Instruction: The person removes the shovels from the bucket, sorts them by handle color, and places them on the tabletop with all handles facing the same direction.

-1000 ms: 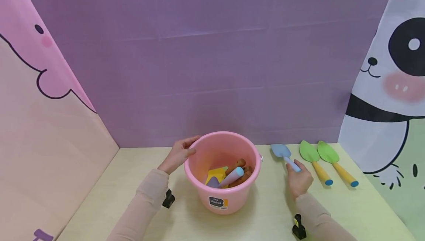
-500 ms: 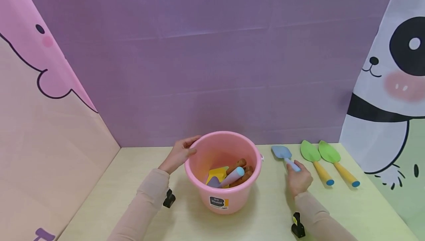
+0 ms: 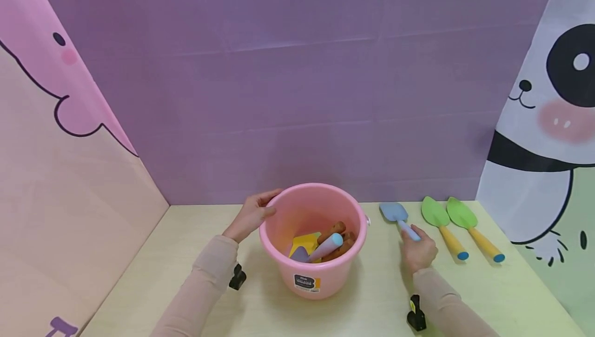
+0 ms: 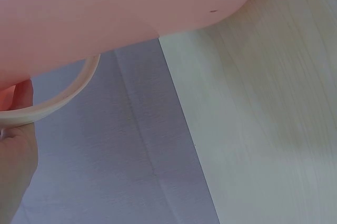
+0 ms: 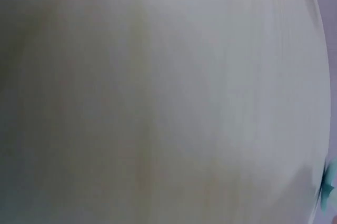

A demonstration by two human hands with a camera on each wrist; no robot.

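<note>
Firm pinch from the left hand (image 3: pixel 252 217), thumb and fingers on the left rim of the pink bucket (image 3: pixel 312 203), which stands between the two hands. Moving right, the blue shovel (image 3: pixel 394 212) is near the bucket's right side, the right hand's (image 3: pixel 420 251) fingers curled round its handle. And look at that long axis: blade far and left, handle near and right, grip at the near-right end! The right hand's on it; the left is across the bucket. Blade touching the table (image 3: pixel 362 306)? Can't tell. Farther right, two green trowels (image 3: pixel 436 213) lie.
</note>
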